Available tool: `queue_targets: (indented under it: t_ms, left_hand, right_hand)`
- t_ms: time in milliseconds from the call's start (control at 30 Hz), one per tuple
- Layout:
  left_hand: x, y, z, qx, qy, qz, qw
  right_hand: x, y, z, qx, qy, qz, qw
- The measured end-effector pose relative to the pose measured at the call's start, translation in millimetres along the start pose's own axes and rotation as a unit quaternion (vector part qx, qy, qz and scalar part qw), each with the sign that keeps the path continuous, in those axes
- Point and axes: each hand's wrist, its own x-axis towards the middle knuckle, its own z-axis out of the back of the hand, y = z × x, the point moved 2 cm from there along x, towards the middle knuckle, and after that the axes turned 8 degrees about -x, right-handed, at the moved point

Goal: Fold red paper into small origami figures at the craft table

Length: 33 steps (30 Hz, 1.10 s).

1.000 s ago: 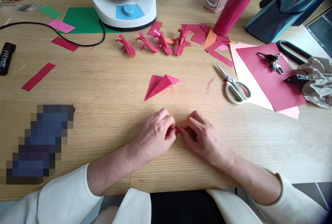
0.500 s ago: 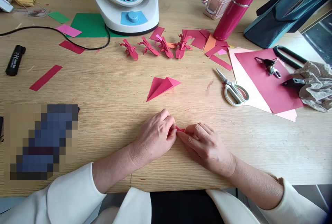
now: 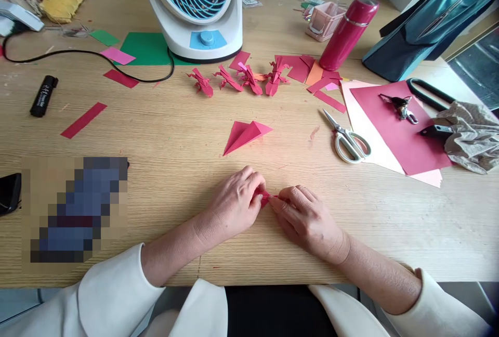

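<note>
Between my two hands is a small piece of folded red paper [image 3: 265, 199], mostly hidden by the fingers. My left hand [image 3: 238, 196] pinches its left side between thumb and fingers. From the right, my right hand [image 3: 307, 217] grips the other end with its fingertips, close to the left thumb. Just beyond the hands lies a larger folded pink-red paper [image 3: 246, 137] with pointed corners. Farther back, several small red origami figures [image 3: 252, 81] stand in a row.
White-handled scissors [image 3: 349, 142] lie to the right, beside stacked red and pale sheets [image 3: 397, 124] with keys on top. A fan [image 3: 206, 40] and a red flask [image 3: 346, 35] stand at the back. At left are a black marker [image 3: 43, 96] and a red strip [image 3: 83, 120].
The view has shifted slightly, so the table things appear a little lower. More of the red paper shows between my fingers, and the left fingertips have loosened slightly around it.
</note>
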Motion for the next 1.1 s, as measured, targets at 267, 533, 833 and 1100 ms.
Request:
queue_targets:
  t_ms: [267, 533, 833, 1100]
  left_hand:
    - [1.0, -0.3, 2.0, -0.019, -0.010, -0.005, 1.000]
    - [6.2, -6.9, 8.4, -0.009, 0.027, 0.010, 1.000]
    - [7.7, -29.8, 10.6, 0.087, 0.070, 0.082, 0.990]
    - [21.8, -12.9, 31.9, -0.133, -0.001, 0.024, 0.991]
  right_hand:
    - [-0.9, 3.9, -0.7, 0.006, -0.006, 0.003, 1.000]
    - [-0.3, 4.9, -1.0, 0.018, -0.036, 0.016, 0.999]
    - [-1.4, -4.4, -0.1, 0.077, -0.114, -0.030, 0.990]
    - [5.4, -25.4, 3.2, 0.169, -0.167, -0.119, 0.964]
